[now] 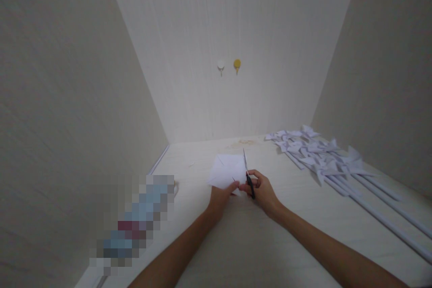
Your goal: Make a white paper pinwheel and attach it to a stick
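Note:
A white square sheet of paper [227,167] is held up over the table by my left hand [222,195], its thumb on the near right corner and the other fingers hidden underneath. Short slits run in from some of the paper's corners. In my right hand [261,191] is a pair of scissors [249,179] with black handles. Their blades point away from me along the paper's right edge and look nearly closed. Fingertips of the right hand come close to the left thumb at that corner; whether they touch the paper I cannot tell.
Several white paper pinwheels [308,150] on rolled paper sticks [378,216] lie in a pile at the right. A blurred-out bluish object [143,216] lies at the left. Walls rise on three sides; the back one carries a white hook [221,66] and a yellow hook [237,64].

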The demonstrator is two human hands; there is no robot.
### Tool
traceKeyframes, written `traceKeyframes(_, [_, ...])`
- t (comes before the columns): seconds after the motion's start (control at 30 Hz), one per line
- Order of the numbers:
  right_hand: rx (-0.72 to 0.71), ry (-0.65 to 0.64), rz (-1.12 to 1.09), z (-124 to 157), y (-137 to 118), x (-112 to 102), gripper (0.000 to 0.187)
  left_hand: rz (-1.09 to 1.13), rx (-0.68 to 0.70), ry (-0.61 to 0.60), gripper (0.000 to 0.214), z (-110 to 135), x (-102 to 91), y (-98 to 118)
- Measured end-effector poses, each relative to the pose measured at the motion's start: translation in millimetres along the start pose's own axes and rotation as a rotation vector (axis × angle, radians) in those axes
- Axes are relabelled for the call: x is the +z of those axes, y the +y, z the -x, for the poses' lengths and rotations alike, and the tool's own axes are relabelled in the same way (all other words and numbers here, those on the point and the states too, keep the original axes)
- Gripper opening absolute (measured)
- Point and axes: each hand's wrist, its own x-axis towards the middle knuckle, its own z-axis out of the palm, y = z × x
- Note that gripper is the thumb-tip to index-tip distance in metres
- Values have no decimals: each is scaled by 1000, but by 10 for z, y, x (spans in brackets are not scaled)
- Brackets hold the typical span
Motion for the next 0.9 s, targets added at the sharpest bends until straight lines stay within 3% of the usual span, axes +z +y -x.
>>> traceKeyframes(0.23, [13, 16, 9, 9, -13, 6, 44, 11, -10, -44, 9, 19, 13, 32])
traceKeyframes(0.4, [37, -8, 106, 17, -66, -14, 35, 131, 36, 50, 11, -120, -39, -61])
traceKeyframes(0.6, [94, -157, 118, 30, -60, -44, 29, 351, 78, 144, 20, -318, -174, -129])
traceKeyframes(0.77, [101, -269, 285, 49, -38, -33, 27, 386, 64, 206, 18, -363, -208, -123])
traceKeyframes(0.9, [70, -290, 332, 47, -21, -34, 23, 384, 66, 175, 15, -347, -204, -121])
